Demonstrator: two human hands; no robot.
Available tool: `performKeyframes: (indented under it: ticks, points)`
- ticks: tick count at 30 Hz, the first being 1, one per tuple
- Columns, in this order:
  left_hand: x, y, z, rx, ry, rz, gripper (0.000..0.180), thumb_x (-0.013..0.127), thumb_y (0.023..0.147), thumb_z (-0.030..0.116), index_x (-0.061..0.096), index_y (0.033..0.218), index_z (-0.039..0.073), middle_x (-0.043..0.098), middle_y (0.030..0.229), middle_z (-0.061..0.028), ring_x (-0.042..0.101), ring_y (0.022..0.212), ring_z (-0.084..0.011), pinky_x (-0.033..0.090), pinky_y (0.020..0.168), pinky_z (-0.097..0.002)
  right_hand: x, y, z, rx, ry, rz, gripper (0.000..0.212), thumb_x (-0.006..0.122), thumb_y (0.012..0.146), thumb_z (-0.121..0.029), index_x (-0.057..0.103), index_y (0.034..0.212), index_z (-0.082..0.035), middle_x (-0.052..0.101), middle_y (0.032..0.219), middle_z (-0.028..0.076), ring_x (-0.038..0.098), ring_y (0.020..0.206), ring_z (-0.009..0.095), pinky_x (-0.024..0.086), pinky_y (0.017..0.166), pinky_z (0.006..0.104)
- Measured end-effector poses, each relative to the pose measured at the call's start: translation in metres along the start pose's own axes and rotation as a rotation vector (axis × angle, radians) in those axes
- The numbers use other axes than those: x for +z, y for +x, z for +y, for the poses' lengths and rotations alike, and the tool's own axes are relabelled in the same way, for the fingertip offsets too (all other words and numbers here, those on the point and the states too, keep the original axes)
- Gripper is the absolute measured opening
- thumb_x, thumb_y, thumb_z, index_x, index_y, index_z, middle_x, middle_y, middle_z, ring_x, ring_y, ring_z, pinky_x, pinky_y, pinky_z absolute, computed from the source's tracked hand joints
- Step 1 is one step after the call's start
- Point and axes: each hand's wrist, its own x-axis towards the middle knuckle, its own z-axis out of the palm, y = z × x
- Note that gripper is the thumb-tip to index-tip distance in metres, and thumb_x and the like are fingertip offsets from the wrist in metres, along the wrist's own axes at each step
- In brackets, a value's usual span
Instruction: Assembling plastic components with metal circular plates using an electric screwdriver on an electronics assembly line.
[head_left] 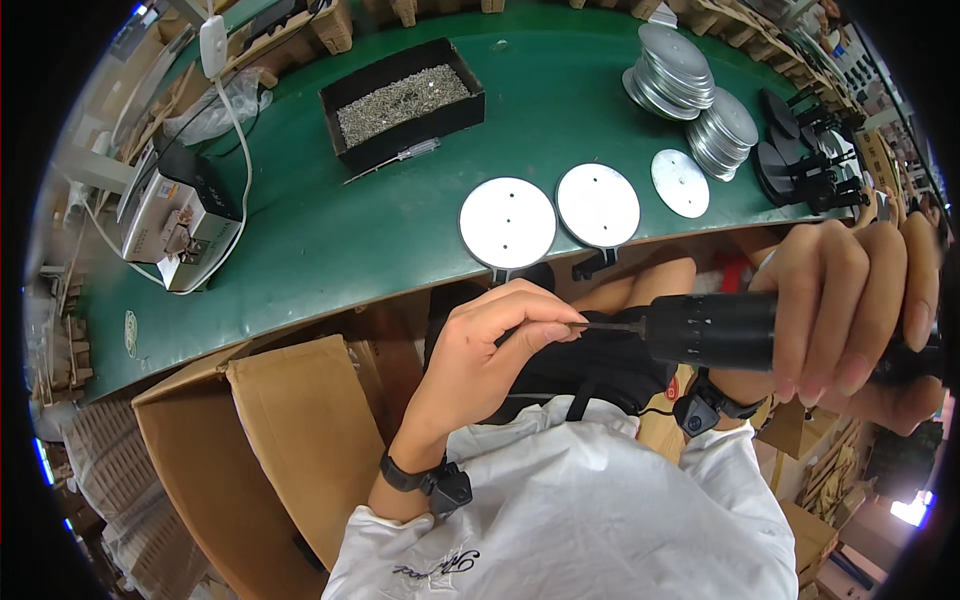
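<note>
And my right grip (850, 310) wraps the black power driver (710, 330), right of centre, nearer than the worktop (320, 240); long axis left-right, bit (615, 326) pointing left, its tip pinched in my left grip (485, 345)!

Dark script lettering (437, 568) curves across the left chest of my white shirt (600, 500), next to a paler printed mark. Small pale markings ring the front of the black power driver (715, 330) I grip, too small to make out. On the bench at my left, a box (150, 235) carries an orange label and blurred print. Dark characters stand on a cardboard piece (868, 155) at the far right, also too blurred to read.
</note>
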Motion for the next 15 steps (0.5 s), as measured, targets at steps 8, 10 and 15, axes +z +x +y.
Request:
performKeyframes:
  ticks: [8, 10, 15]
  points:
    - [-0.004, -0.005, -0.022, -0.116, -0.312, 0.035, 0.014, 0.059, 0.101, 0.002, 0.070, 0.108, -0.003, 0.070, 0.100, -0.0078, 0.070, 0.090, -0.0142, 0.057, 0.082, -0.0270, -0.002, 0.013, 0.022, 0.098, -0.058, 0.112, 0.040, 0.079, 0.087, -0.025, 0.048, 0.103, -0.004, 0.060, 0.076, 0.010, 0.062, 0.052, 0.013, 0.060, 0.045, 0.0221]
    - [-0.002, -0.006, -0.020, -0.098, -0.259, 0.080, 0.014, 0.060, 0.100, 0.002, 0.071, 0.109, -0.002, 0.070, 0.102, -0.0089, 0.070, 0.093, -0.0167, 0.056, 0.086, -0.0291, -0.003, 0.016, 0.026, 0.120, -0.057, 0.103, 0.039, 0.078, 0.088, -0.024, 0.048, 0.103, -0.004, 0.060, 0.076, 0.010, 0.062, 0.051, 0.013, 0.060, 0.045, 0.0224]
    - [-0.022, 0.010, -0.025, 0.288, 0.435, 0.067, 0.047, 0.075, 0.090, 0.017, 0.062, 0.132, 0.000, 0.065, 0.127, -0.0171, 0.062, 0.120, -0.0313, 0.044, 0.110, -0.0431, -0.020, 0.020, 0.048, 0.247, -0.093, -0.002, 0.039, 0.058, 0.101, -0.038, 0.049, 0.119, -0.004, 0.057, 0.094, 0.014, 0.058, 0.070, 0.020, 0.050, 0.055, 0.0327]
